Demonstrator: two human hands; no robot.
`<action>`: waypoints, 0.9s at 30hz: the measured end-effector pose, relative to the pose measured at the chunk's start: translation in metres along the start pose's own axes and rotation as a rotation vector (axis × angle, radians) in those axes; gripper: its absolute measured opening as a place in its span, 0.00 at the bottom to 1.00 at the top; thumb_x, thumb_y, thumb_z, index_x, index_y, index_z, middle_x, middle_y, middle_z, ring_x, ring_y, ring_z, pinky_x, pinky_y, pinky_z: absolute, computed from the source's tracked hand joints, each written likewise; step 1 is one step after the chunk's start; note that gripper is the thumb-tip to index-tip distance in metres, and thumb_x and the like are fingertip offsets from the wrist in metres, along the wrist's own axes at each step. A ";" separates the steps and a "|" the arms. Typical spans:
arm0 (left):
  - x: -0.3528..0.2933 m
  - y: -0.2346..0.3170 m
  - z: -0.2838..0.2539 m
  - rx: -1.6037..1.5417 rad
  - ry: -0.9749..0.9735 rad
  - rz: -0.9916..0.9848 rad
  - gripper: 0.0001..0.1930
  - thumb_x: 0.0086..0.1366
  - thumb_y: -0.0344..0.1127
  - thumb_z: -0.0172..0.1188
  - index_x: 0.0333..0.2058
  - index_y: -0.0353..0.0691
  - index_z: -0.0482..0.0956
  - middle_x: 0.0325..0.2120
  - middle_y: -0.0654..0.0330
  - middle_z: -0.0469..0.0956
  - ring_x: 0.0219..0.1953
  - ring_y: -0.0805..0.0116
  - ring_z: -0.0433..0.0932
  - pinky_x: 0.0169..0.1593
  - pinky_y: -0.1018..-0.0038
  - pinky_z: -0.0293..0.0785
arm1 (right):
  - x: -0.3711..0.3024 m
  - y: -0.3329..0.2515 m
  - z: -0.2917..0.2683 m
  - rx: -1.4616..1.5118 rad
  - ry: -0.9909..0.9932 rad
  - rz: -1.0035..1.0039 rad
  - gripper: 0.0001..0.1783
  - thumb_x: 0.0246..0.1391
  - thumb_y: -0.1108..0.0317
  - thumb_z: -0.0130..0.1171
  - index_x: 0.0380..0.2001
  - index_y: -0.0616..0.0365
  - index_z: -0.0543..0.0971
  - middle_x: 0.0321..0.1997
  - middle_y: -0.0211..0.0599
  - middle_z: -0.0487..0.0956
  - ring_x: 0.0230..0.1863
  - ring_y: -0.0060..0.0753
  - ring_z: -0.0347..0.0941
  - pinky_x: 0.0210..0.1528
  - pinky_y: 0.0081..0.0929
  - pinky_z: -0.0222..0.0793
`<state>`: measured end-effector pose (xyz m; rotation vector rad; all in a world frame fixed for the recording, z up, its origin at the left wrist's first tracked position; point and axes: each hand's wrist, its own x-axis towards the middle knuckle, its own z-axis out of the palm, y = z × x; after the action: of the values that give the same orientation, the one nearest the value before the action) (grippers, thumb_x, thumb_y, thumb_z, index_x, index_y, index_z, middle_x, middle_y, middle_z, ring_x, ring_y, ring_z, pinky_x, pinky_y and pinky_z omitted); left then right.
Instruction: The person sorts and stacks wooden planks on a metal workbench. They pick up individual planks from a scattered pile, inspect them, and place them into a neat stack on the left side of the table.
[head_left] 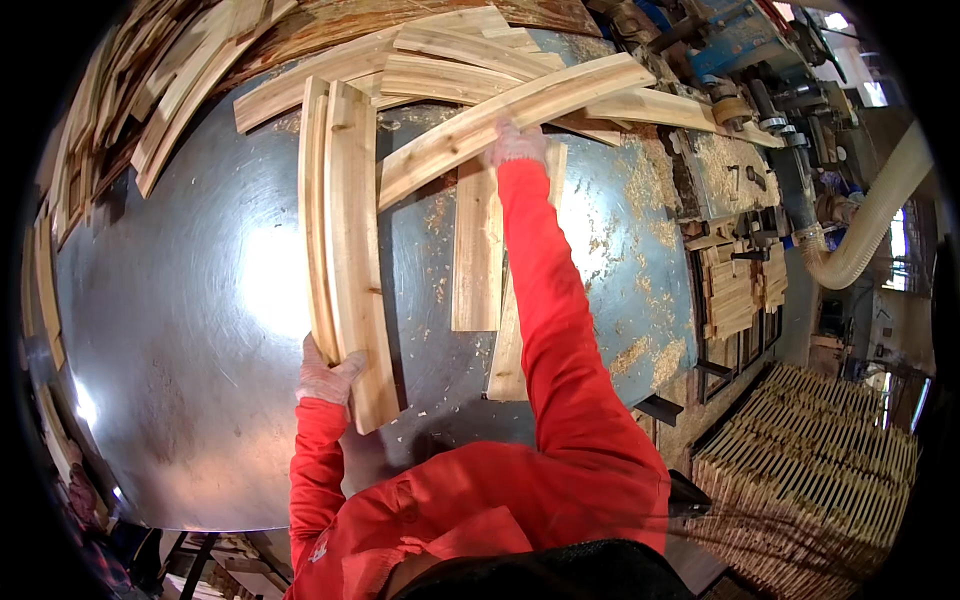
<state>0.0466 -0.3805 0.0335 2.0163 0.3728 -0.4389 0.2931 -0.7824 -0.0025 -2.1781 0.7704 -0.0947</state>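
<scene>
The plank (537, 103), slanting under the right hand (521, 146), looks light and stiff, best held by its long edges; whether that hand grips cannot be told; the left hand (330, 379), well apart, clasps two boards (352, 250) near their close ends, over the surface (200, 300).

Wide board (355, 230): pale bare wood, dark knots; I see it lengthwise down the frame, left of centre, its lower end toward the right. Narrow board (314, 190): similar pale wood, just beside the first, on its left; lower end higher in the frame. Long board (520, 106): pale, knotted, slanting from upper centre to upper right; I cannot tell whether its lower end touches the wide board.
</scene>
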 end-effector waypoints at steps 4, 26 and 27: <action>-0.011 -0.007 -0.024 -0.050 -0.041 -0.032 0.39 0.49 0.35 0.70 0.59 0.38 0.60 0.45 0.51 0.77 0.44 0.61 0.79 0.49 0.68 0.75 | -0.080 -0.013 -0.031 0.340 0.146 -0.063 0.24 0.54 0.55 0.59 0.43 0.69 0.75 0.41 0.57 0.79 0.41 0.50 0.77 0.45 0.39 0.70; -0.043 0.016 0.005 0.629 0.177 0.219 0.58 0.44 0.44 0.70 0.68 0.41 0.39 0.54 0.40 0.65 0.49 0.40 0.73 0.49 0.56 0.75 | 0.017 -0.005 -0.009 0.474 0.066 0.153 0.32 0.50 0.59 0.64 0.53 0.69 0.68 0.44 0.52 0.77 0.37 0.46 0.77 0.35 0.38 0.77; -0.043 0.016 0.004 0.615 0.170 0.213 0.58 0.45 0.44 0.70 0.68 0.41 0.39 0.55 0.40 0.64 0.50 0.40 0.72 0.50 0.57 0.74 | -0.013 -0.009 -0.011 0.448 0.043 0.092 0.32 0.50 0.59 0.66 0.51 0.69 0.68 0.44 0.53 0.77 0.38 0.45 0.77 0.37 0.36 0.78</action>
<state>0.0154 -0.3950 0.0637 2.6705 0.1253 -0.2649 0.2838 -0.7786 0.0137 -1.7199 0.7872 -0.2430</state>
